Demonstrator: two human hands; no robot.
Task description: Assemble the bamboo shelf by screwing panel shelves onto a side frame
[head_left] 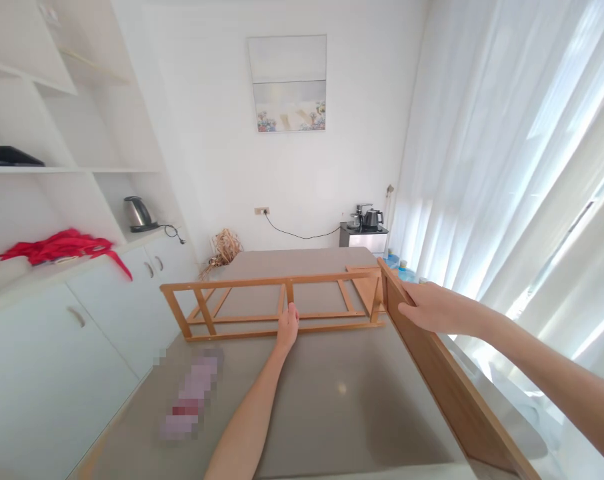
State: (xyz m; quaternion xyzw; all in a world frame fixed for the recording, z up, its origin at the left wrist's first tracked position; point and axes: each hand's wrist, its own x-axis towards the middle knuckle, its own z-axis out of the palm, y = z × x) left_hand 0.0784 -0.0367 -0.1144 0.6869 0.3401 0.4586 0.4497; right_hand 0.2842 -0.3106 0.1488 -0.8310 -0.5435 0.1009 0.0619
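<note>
My left hand (288,327) is closed around a short crossbar of a light wooden frame (242,283), which stands on its long side on the grey-brown table. My right hand (425,307) grips the upper edge of a long wooden panel (447,373), thumb on the near face and fingers hidden behind it. The panel stands on edge along the table's right side, its far end meeting the frame's right end at a corner. Behind the upright frame, more wooden strips (347,297) and a flat board (365,291) lie on the table.
A blurred-out pinkish item (195,393) lies on the table (332,413) at left. White cabinets with a kettle (138,213) and red cloth (65,245) line the left side. Beyond the table are dried stalks (226,247) and a tea stand (363,239). Curtains (482,167) hang at right.
</note>
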